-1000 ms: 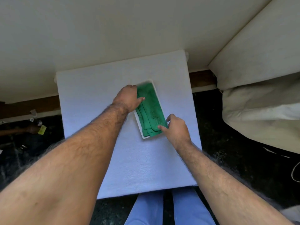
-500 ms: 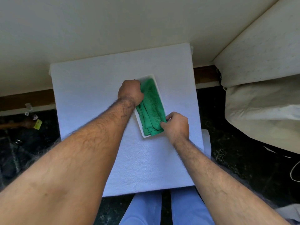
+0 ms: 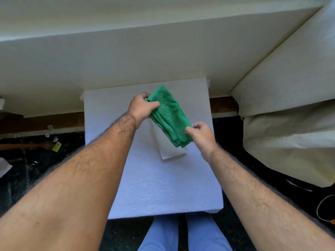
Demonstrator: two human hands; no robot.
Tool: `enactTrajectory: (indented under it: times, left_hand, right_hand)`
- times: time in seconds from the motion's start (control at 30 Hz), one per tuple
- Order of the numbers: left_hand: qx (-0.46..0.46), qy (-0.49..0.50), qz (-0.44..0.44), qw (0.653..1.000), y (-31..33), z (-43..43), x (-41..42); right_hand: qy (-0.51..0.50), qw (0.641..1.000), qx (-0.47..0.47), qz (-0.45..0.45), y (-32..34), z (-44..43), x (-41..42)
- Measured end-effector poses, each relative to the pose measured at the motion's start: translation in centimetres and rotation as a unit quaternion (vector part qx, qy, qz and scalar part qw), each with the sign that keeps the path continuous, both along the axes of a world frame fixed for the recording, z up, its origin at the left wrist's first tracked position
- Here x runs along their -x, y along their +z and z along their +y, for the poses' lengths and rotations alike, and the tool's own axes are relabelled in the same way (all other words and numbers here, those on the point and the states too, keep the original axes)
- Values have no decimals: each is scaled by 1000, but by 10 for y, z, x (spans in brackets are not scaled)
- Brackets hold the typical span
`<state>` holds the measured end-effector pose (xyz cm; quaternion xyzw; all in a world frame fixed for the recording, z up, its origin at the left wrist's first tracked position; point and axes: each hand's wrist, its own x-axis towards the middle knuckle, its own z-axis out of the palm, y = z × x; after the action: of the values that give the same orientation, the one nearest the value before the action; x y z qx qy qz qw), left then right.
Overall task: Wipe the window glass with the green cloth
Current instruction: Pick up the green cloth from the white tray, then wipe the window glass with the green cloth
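A folded green cloth (image 3: 170, 115) hangs lifted above a white towel-covered table (image 3: 157, 187). My left hand (image 3: 141, 105) pinches its far upper end. My right hand (image 3: 201, 134) pinches its near right edge. Under the cloth lies a small white rectangular tray (image 3: 170, 150), bare where the cloth was. No window glass can be made out in this view.
A cream wall (image 3: 126, 51) rises behind the table, with a wooden skirting strip (image 3: 41, 122) at its foot. A cream covered bulky object (image 3: 290, 138) stands to the right. Small clutter and a yellow tag (image 3: 57, 146) lie on the dark floor at left.
Both hands closed on the green cloth and lifted it off the white tray, up and away from me. The camera view has tilted, showing more wall.
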<state>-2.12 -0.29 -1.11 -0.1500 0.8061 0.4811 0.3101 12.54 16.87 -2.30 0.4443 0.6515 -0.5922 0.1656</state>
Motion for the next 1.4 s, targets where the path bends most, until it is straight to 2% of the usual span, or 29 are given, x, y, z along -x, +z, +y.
enactTrajectory:
  times: [0.13,0.27,0.67,1.0,1.23,1.4]
  left_hand:
    - [-62,5,7,998,56,-4,5]
    - [-79,-20,29,996,129,-5,17]
    - [-174,-69,134,973,342,11,54]
    - [-273,26,269,923,533,22,60]
    - [-299,26,354,886,651,26,56]
    - [-344,27,363,865,729,25,50]
  right_hand:
    - [-7,998,15,57,49,15,9]
    - [14,992,57,114,112,40,18]
    - [-10,958,33,284,314,94,55]
    - [-3,897,59,439,492,105,89]
    - [16,865,43,499,603,112,102]
    - [33,843,9,537,676,107,108]
